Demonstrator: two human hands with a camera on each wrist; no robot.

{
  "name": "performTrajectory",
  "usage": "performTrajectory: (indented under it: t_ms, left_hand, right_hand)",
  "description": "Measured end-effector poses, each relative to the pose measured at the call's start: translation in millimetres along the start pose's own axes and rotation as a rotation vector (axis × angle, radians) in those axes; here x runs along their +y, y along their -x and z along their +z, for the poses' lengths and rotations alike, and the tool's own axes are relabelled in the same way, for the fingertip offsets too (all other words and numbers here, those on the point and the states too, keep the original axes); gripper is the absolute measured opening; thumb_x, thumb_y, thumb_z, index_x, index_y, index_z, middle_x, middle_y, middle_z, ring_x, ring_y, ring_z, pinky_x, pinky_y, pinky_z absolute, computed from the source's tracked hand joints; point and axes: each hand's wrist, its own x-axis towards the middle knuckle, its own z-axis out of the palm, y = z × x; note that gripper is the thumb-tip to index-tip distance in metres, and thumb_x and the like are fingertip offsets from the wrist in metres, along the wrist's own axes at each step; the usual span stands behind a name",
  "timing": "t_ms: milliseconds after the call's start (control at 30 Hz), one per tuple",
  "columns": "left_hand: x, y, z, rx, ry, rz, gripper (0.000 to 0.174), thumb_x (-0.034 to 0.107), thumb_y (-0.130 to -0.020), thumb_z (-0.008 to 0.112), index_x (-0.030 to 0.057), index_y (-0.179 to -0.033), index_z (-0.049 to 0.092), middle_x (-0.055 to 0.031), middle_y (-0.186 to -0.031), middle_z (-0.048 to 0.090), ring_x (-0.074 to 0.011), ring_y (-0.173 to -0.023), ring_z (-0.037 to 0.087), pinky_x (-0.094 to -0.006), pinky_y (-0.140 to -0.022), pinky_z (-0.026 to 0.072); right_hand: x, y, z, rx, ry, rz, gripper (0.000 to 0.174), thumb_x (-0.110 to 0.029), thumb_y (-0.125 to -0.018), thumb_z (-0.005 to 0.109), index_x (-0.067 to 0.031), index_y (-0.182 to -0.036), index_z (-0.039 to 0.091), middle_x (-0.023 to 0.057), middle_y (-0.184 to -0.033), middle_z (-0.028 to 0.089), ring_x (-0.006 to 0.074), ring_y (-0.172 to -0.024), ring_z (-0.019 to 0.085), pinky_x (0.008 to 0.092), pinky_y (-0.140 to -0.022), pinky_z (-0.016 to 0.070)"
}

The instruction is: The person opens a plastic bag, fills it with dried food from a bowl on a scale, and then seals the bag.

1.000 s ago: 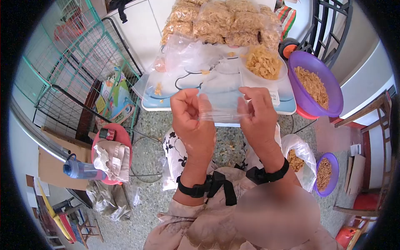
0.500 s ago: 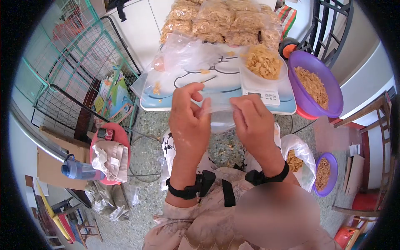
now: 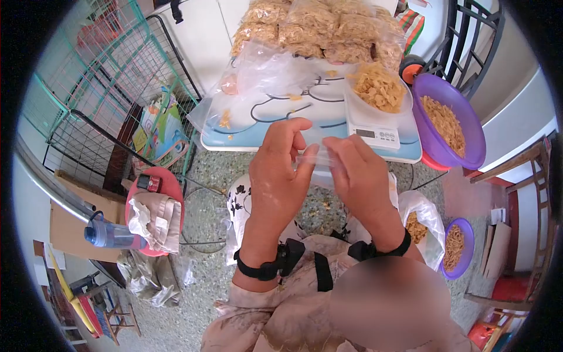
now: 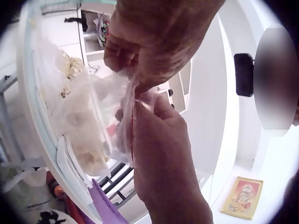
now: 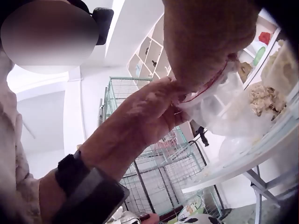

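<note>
Both hands hold a clear plastic bag (image 5: 210, 112) by its mouth, close over the table's near edge. A red line runs along the bag's edge in the right wrist view. My left hand (image 3: 280, 158) pinches one side of the mouth between thumb and fingers. Opposite it, my right hand (image 3: 359, 176) pinches the other side. Beyond the hands, a white kitchen scale (image 3: 384, 138) bears a clear bowl of yellowish dried flakes (image 3: 378, 88). A heap of loose clear bags (image 3: 264, 73) lies left of it.
Filled bags of flakes (image 3: 316, 29) are stacked at the table's back. A purple basin (image 3: 478, 141) stands at the right, a smaller purple basin (image 3: 467, 249) on the floor. At the left are a wire cage (image 3: 117, 82) and a pink stool (image 3: 155, 176) with cloth and a bottle.
The hands have come closer together, and the bag stretched between them has narrowed. The scale's display, hidden at first, now shows.
</note>
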Motion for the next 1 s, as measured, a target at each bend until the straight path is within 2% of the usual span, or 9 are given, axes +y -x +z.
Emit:
performTrajectory:
  t_ms: [67, 200, 267, 367, 500, 633, 767, 833, 1000]
  left_hand:
    - [-6.1, 1.6, -4.1, 0.018, -0.039, -0.008, 0.027, 0.004, -0.076, 0.068, 0.0056, -0.102, 0.059, -0.0040, -0.077, 0.053, -0.0138, -0.066, 0.052, -0.0258, -0.061, 0.0451]
    - [-8.9, 6.7, -8.6, -0.055, 0.015, -0.078, 0.021, 0.006, -0.079, 0.068, 0.0043, -0.098, 0.060, -0.0032, -0.079, 0.057, -0.0112, -0.068, 0.054, -0.0242, -0.062, 0.0454]
    - [-6.9, 8.6, -10.6, -0.137, 0.196, -0.285, 0.015, 0.006, -0.082, 0.066, 0.0028, -0.096, 0.060, -0.0023, -0.081, 0.061, -0.0080, -0.070, 0.055, -0.0230, -0.063, 0.0456]
    - [-4.8, 9.0, -13.4, -0.132, 0.235, -0.337, 0.012, 0.006, -0.085, 0.064, 0.0020, -0.095, 0.060, -0.0021, -0.082, 0.063, -0.0063, -0.070, 0.055, -0.0222, -0.063, 0.0456]
    - [-5.1, 9.5, -11.1, -0.080, 0.103, -0.190, 0.010, 0.005, -0.086, 0.063, 0.0019, -0.095, 0.060, -0.0020, -0.083, 0.063, -0.0064, -0.072, 0.055, -0.0214, -0.064, 0.0452]
    - [-5.2, 10.1, -8.6, -0.048, 0.188, -0.168, 0.018, 0.004, -0.085, 0.064, 0.0028, -0.102, 0.058, -0.0011, -0.088, 0.062, -0.0078, -0.079, 0.057, -0.0231, -0.071, 0.0471]
    - [-13.2, 11.8, -8.9, -0.041, 0.311, -0.153, 0.037, 0.002, -0.081, 0.067, 0.0037, -0.114, 0.052, -0.0047, -0.103, 0.058, -0.0112, -0.096, 0.056, -0.0270, -0.080, 0.0479]
    - [-12.3, 13.1, -10.3, -0.019, 0.285, -0.140, 0.041, 0.006, -0.078, 0.070, 0.0039, -0.115, 0.052, -0.0062, -0.105, 0.058, -0.0139, -0.096, 0.056, -0.0288, -0.079, 0.0474]
    - [5.5, 18.2, -15.8, -0.070, 0.236, -0.212, 0.058, 0.015, -0.071, 0.078, 0.0042, -0.119, 0.047, -0.0071, -0.101, 0.054, -0.0168, -0.091, 0.053, -0.0309, -0.076, 0.0452]
  right_hand:
    - [2.0, -1.0, 1.1, 0.013, -0.021, 0.014, 0.028, 0.001, -0.075, 0.061, -0.0044, -0.103, 0.058, 0.0136, -0.084, 0.058, 0.0328, -0.074, 0.059, 0.0395, -0.062, 0.0488]
    - [8.5, -1.4, 5.6, 0.099, -0.097, 0.087, 0.023, 0.000, -0.079, 0.061, -0.0046, -0.101, 0.058, 0.0144, -0.083, 0.058, 0.0345, -0.072, 0.060, 0.0404, -0.062, 0.0484]
    - [8.1, -1.4, 7.4, 0.106, -0.120, 0.106, 0.021, 0.000, -0.080, 0.061, -0.0049, -0.101, 0.058, 0.0148, -0.084, 0.058, 0.0348, -0.072, 0.060, 0.0403, -0.062, 0.0485]
    - [0.3, -1.3, 2.9, 0.014, -0.124, 0.140, 0.022, -0.001, -0.079, 0.062, -0.0053, -0.100, 0.059, 0.0147, -0.085, 0.058, 0.0341, -0.076, 0.060, 0.0402, -0.065, 0.0486]
    - [-4.1, -5.7, 4.3, 0.106, -0.052, -0.024, 0.024, -0.003, -0.076, 0.065, -0.0048, -0.100, 0.059, 0.0138, -0.084, 0.058, 0.0311, -0.081, 0.060, 0.0386, -0.071, 0.0487]
    - [0.5, 0.2, 4.6, -0.063, -0.057, 0.052, 0.024, -0.007, -0.077, 0.066, -0.0046, -0.099, 0.059, 0.0139, -0.086, 0.060, 0.0297, -0.081, 0.062, 0.0367, -0.071, 0.0496]
    - [3.4, 0.4, 10.2, 0.028, -0.253, 0.238, 0.019, -0.008, -0.081, 0.064, -0.0035, -0.098, 0.059, 0.0149, -0.082, 0.062, 0.0287, -0.073, 0.063, 0.0355, -0.065, 0.0497]
    - [1.4, -4.2, 6.9, 0.075, -0.295, 0.337, 0.015, -0.009, -0.084, 0.062, -0.0029, -0.097, 0.058, 0.0151, -0.074, 0.063, 0.0273, -0.064, 0.063, 0.0345, -0.059, 0.0491]
    - [-0.1, -7.5, 4.6, 0.083, -0.316, 0.406, 0.015, -0.009, -0.084, 0.062, -0.0043, -0.098, 0.058, 0.0135, -0.070, 0.064, 0.0248, -0.062, 0.064, 0.0343, -0.058, 0.0492]
